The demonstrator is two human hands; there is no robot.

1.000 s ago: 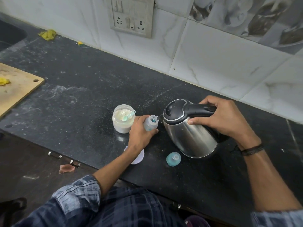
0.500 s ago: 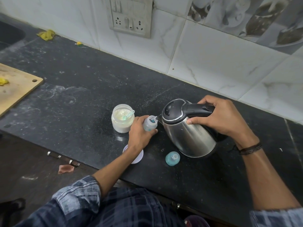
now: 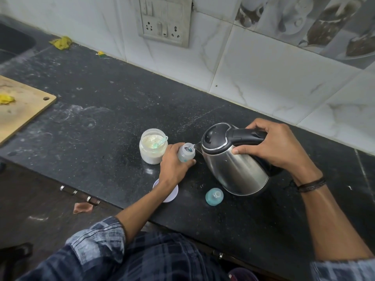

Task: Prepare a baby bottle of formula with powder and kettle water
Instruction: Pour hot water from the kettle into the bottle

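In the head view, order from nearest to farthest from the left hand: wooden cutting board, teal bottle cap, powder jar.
1. powder jar, just beside the left hand.
2. teal bottle cap, to its right, by the kettle.
3. wooden cutting board, far left.

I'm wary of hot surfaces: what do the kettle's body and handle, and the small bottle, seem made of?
Kettle body: polished steel, judging by its grey reflective sheen. Handle: matte black plastic, probably. Bottle: cloudy translucent plastic, likely; teal shows through its wall.
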